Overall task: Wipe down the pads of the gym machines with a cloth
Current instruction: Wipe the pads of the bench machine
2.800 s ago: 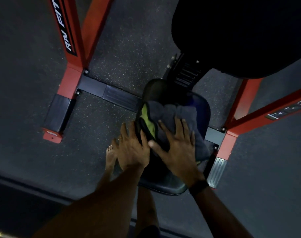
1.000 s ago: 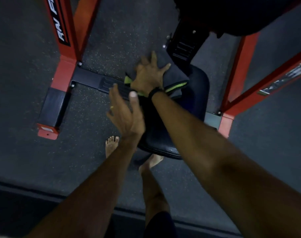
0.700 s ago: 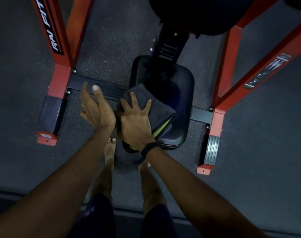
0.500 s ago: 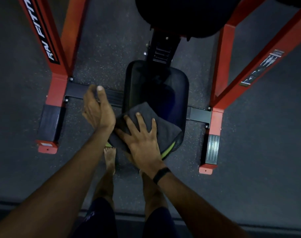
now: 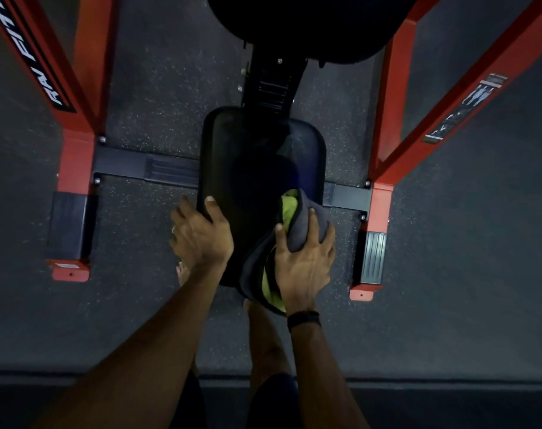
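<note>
Right hand (image 5: pixel 303 261) clutches the cloth (image 5: pixel 294 224) at the seat pad (image 5: pixel 257 156)'s near corner, left hand (image 5: pixel 201 239) gripping its edge; the back pad (image 5: pixel 297 23) above likely awaits wiping.

The right hand (image 5: pixel 303 258) now bunches the dark grey cloth with yellow-green lining (image 5: pixel 290 224) at the right near edge of the black padded seat (image 5: pixel 257 156), no longer flat at its middle. The left hand (image 5: pixel 200 239), earlier lifted clear, now grips the seat's left edge.
</note>
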`<act>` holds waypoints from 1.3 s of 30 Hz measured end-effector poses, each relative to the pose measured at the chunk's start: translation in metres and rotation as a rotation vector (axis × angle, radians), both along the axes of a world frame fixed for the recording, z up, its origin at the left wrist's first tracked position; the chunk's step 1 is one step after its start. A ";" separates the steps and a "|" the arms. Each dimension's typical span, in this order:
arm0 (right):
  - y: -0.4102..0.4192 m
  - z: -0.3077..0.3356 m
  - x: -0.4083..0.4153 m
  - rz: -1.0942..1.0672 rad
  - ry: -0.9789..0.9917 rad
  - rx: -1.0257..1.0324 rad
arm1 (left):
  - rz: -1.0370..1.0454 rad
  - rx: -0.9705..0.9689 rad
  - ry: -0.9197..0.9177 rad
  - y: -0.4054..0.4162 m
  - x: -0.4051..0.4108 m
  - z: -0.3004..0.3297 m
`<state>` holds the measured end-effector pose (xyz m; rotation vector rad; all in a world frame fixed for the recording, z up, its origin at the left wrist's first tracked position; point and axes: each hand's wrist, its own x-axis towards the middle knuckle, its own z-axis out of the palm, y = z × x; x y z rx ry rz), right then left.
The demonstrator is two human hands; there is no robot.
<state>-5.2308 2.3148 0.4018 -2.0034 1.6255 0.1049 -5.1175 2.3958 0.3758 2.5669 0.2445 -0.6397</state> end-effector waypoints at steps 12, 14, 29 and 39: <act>-0.158 -0.062 0.120 -0.063 0.021 0.112 | -0.036 0.040 -0.051 -0.007 0.003 0.004; -0.165 -0.067 0.122 -0.044 -0.007 0.127 | -0.021 0.041 -0.038 -0.007 0.004 0.003; -0.112 -0.051 0.054 -0.061 -0.172 0.158 | -0.028 0.071 -0.027 -0.005 0.003 0.004; -0.088 -0.024 0.038 0.029 -0.228 0.153 | -0.012 0.060 -0.025 -0.006 0.003 0.006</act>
